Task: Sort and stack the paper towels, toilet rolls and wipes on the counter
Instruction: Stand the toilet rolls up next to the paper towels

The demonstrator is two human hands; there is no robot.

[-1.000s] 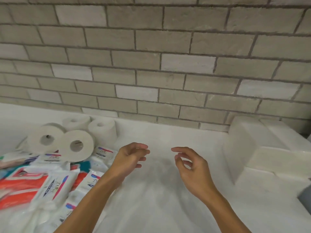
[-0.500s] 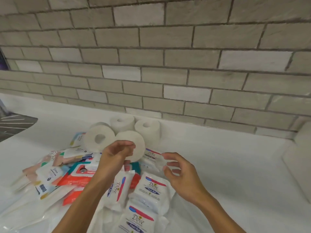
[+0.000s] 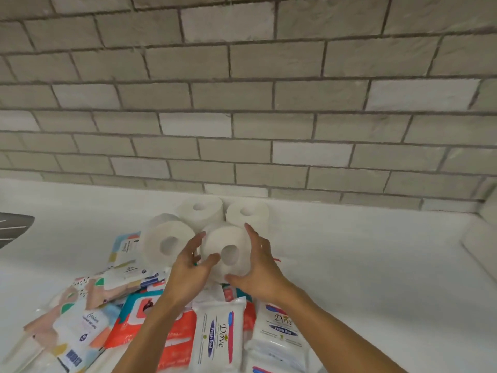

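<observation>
A white toilet roll (image 3: pixel 228 242) lies on its side at the back of the pile, its hole facing me. My left hand (image 3: pixel 188 267) grips its left side with the thumb on its front face. My right hand (image 3: pixel 259 267) cups its right side with the thumb beneath. Another roll (image 3: pixel 168 242) lies on its side just to the left. Two upright rolls (image 3: pixel 200 211) (image 3: pixel 247 212) stand behind, near the wall. Dove wipes packs (image 3: pixel 217 335) (image 3: pixel 279 329), a red-orange pack (image 3: pixel 150 319) and pastel packs (image 3: pixel 80 319) lie in a heap under my forearms.
The white counter (image 3: pixel 363 265) runs back to a grey brick wall (image 3: pixel 242 117). A white paper towel stack (image 3: pixel 481 238) shows at the right edge. A dark grey ribbed surface (image 3: pixel 13 227) juts in at the left edge.
The view has swung left from the paper towel stack to the pile. Both hands, empty and apart before, have reached forward and closed around the near toilet roll.
</observation>
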